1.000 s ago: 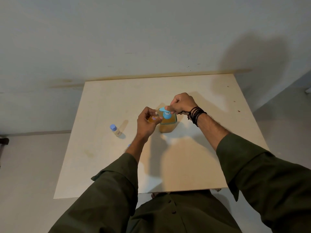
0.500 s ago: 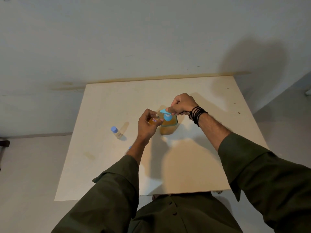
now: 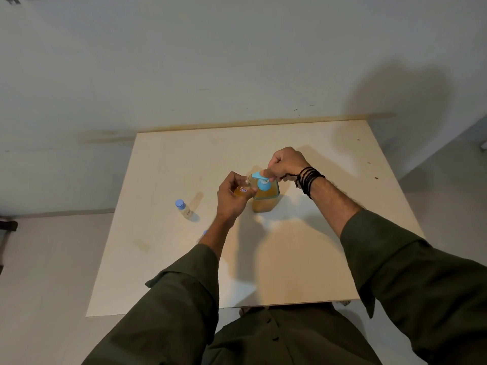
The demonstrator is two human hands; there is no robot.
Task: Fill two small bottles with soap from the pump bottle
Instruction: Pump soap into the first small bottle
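A pale wooden tabletop (image 3: 163, 259) stands against a plain grey-white wall (image 3: 210, 61), with a light floor on either side. Near the middle of the tabletop stands the pump bottle (image 3: 264, 200), clear, holding amber soap, with a light blue pump head (image 3: 261, 178). The right hand (image 3: 286, 164), fingers curled, presses down on the back of the pump head; dark cords (image 3: 309, 180) wrap that wrist. The left hand (image 3: 233, 196) grips a small bottle (image 3: 243, 188) and holds it tilted against the pump spout, its mouth just under the nozzle; amber liquid shows inside it. A second small bottle (image 3: 184, 208), with its blue cap on and looking clear inside, stands upright well to the left of the hands. A small blue thing (image 3: 204, 233) peeks out beside the left forearm, mostly hidden. Both arms wear dark green sleeves (image 3: 184, 299).
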